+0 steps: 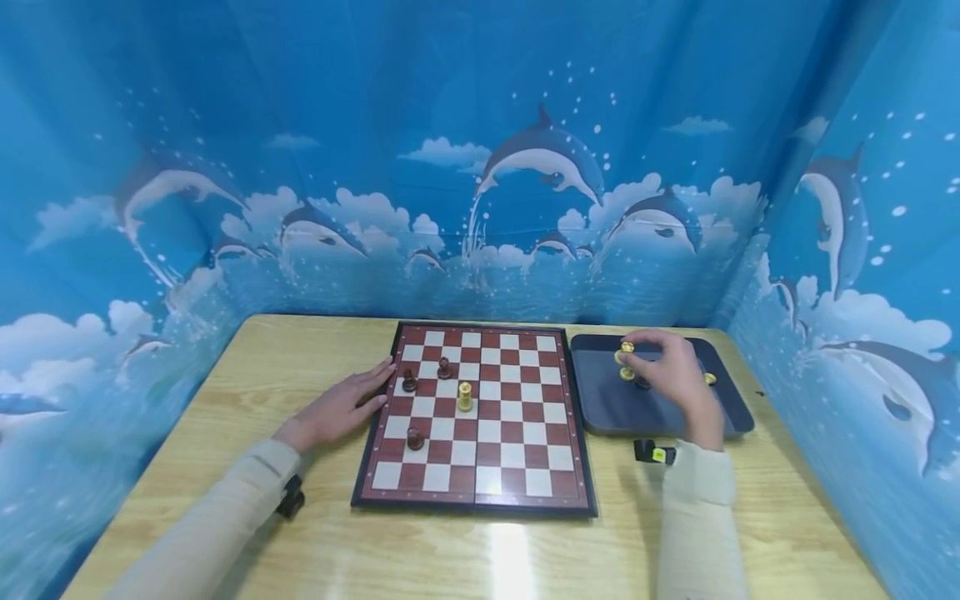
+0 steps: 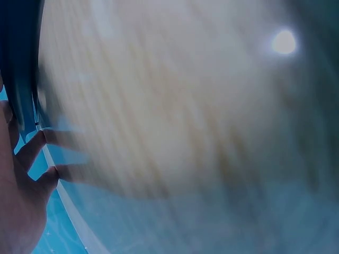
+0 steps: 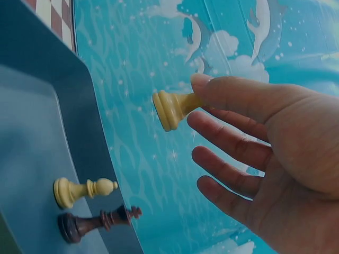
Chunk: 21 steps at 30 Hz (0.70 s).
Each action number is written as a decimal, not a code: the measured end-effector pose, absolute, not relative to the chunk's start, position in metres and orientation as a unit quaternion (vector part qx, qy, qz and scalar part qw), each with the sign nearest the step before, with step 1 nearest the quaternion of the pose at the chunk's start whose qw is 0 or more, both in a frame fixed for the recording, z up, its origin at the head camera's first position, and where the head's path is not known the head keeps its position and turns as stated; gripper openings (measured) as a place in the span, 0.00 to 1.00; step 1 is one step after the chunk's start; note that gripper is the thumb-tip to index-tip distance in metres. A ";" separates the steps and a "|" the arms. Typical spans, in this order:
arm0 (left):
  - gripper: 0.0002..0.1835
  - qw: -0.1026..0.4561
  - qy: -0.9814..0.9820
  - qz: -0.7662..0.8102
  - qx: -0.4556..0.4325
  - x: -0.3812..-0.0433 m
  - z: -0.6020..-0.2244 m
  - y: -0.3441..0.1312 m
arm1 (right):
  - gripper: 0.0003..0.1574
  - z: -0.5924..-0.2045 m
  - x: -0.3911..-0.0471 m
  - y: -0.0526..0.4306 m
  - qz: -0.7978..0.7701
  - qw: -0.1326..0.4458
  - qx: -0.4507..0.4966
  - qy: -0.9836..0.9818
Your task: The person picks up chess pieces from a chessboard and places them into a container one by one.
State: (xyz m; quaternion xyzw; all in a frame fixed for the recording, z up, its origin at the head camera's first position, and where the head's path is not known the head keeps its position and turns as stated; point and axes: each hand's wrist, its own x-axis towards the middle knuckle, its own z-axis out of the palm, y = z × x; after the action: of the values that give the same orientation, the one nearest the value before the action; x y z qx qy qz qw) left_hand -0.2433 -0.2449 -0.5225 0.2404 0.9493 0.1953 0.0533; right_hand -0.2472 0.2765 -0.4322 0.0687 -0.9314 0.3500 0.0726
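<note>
My right hand point(image 1: 670, 375) is over the dark tray point(image 1: 600, 408), pinching a yellow chess piece point(image 3: 172, 108) between thumb and forefinger. Its ringed base shows in the right wrist view; the fingers cover its upper part. Below it in the tray stand a yellow bishop point(image 3: 82, 191) and a dark king point(image 3: 98, 222). On the left, my left hand point(image 1: 337, 410) lies with fingers extended, the tips touching the left edge of the chessboard point(image 1: 480, 500). A yellow chess piece point(image 1: 465, 397) and dark pieces point(image 1: 415, 438) stand on the board's left half.
Another yellow piece point(image 1: 709, 378) is in the tray, right of my hand. Tray and board stand side by side on a wooden table point(image 1: 315, 550). Blue dolphin-print curtains point(image 1: 375, 167) enclose the back and sides.
</note>
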 end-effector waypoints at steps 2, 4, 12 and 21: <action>0.32 0.054 0.949 0.195 0.240 -0.244 -0.523 -0.245 | 0.23 -0.433 -0.247 0.280 0.349 0.070 0.060 -0.933; 0.32 0.051 0.950 0.192 0.240 -0.244 -0.523 -0.245 | 0.24 -0.434 -0.246 0.284 0.346 0.068 0.051 -0.934; 0.32 0.054 0.950 0.197 0.238 -0.243 -0.521 -0.245 | 0.23 -0.435 -0.245 0.295 0.333 0.058 0.042 -0.940; 0.32 0.044 0.948 0.193 0.247 -0.246 -0.525 -0.246 | 0.23 -0.436 -0.240 0.307 0.333 0.029 0.027 -0.942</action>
State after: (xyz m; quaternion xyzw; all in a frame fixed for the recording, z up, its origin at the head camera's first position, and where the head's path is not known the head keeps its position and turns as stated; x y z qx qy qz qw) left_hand -0.2461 -0.2457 -0.5254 0.2475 0.9485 0.1930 0.0438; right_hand -0.2405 0.3068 -0.4364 0.0274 -0.9420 0.3332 0.0289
